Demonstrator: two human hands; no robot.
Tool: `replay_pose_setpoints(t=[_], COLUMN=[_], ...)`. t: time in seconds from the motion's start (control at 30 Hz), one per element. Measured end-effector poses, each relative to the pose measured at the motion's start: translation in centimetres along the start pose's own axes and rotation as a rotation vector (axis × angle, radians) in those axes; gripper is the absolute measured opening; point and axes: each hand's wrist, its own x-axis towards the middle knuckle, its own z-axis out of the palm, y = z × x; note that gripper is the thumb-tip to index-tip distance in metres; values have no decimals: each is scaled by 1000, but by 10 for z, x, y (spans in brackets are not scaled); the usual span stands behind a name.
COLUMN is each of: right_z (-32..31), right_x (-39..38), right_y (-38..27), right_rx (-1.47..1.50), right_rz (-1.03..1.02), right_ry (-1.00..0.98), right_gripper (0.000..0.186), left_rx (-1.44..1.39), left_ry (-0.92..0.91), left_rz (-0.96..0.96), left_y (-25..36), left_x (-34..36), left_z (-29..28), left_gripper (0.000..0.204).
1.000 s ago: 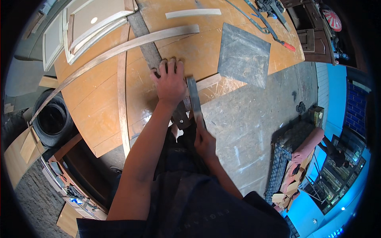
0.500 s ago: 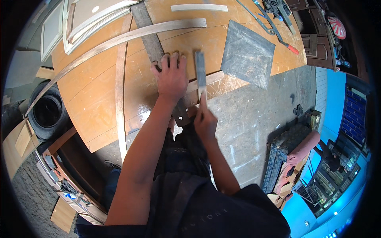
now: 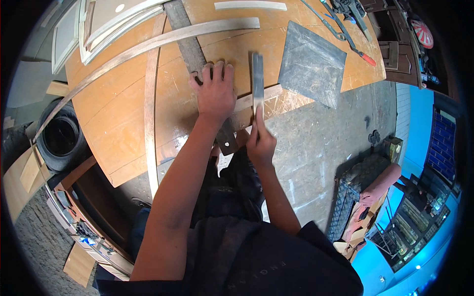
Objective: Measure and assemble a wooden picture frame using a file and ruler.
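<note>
My left hand [image 3: 216,93] lies over a long dark metal straightedge [image 3: 186,42], its fingers curled across it and pressing it down on the table. The straightedge's near end, with a round hole, sticks out past the table edge towards my body. A short pale wood strip [image 3: 270,92] lies across the table's near edge, just right of my left hand. In my right hand [image 3: 261,143] is a narrow flat tool [image 3: 257,79] with a grey blade-like end and a paler lower part. It points away from me above the strip; whether it touches the strip I cannot tell.
The orange-brown table [image 3: 113,133] bears long wood strips [image 3: 151,98], a grey square sheet [image 3: 313,64] and red-handled tools [image 3: 365,58] at the far right. White frames [image 3: 123,24] lie far left. A tyre [image 3: 59,138] stands beside the table.
My right hand and the flat tool have shifted slightly right and away from me. My left hand keeps its place on the straightedge. The whole view has moved a little.
</note>
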Motion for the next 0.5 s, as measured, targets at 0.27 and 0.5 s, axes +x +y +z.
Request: replay_pose_setpoints(t=[0.27,0.5], right_z=[-3,3], right_x=[-55,-78], right_y=[8,-2], right_rx=[-103,-57], right_rz=[-5,17], right_ry=[-123,-83], right_gripper=[53,48], left_rx=[-22,-112], left_ry=[1,16], left_rz=[22,-15], left_y=[1,1], left_x=[0,-2], left_z=[-4,-2], left_gripper=[58,58])
